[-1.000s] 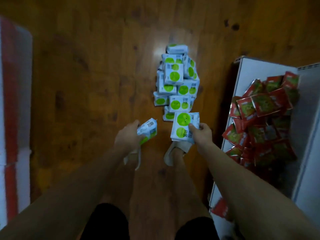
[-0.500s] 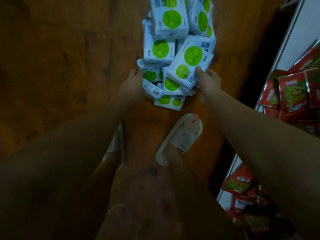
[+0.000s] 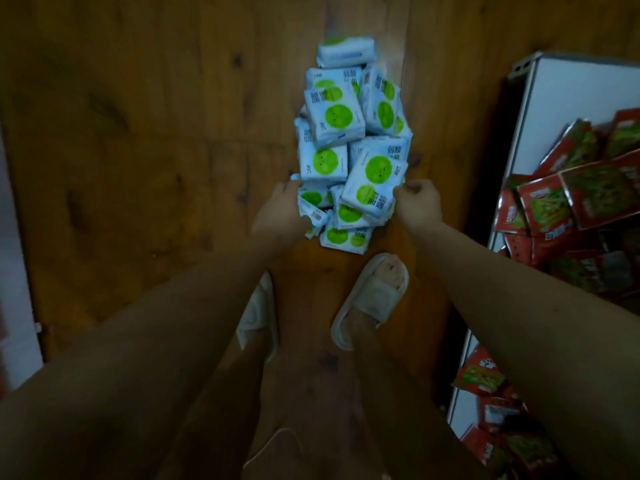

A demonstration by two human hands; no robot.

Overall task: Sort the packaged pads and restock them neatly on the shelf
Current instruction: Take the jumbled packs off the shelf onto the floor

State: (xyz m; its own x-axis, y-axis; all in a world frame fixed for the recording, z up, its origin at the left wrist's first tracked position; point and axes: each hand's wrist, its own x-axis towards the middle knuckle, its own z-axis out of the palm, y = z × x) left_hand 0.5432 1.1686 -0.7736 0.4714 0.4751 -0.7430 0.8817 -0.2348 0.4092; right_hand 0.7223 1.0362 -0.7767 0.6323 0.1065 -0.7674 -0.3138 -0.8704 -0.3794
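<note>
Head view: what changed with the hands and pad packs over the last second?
Both hands dropped from above the slippers to the pile's near end. The left hand holds its small pack against the pile; the right hand keeps gripping the green-dot pack. Nothing released. Red packets on the shelf unchanged.

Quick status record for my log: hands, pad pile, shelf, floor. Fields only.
left hand: grips a small pad pack at the pile's near left edge
right hand: pinches the edge of a green-dot pack lying on the pile
pad pile: loose heap on the wooden floor, unsorted
shelf: to the right, holds red snack packets, no pads visible
slippers: just short of the pile
</note>
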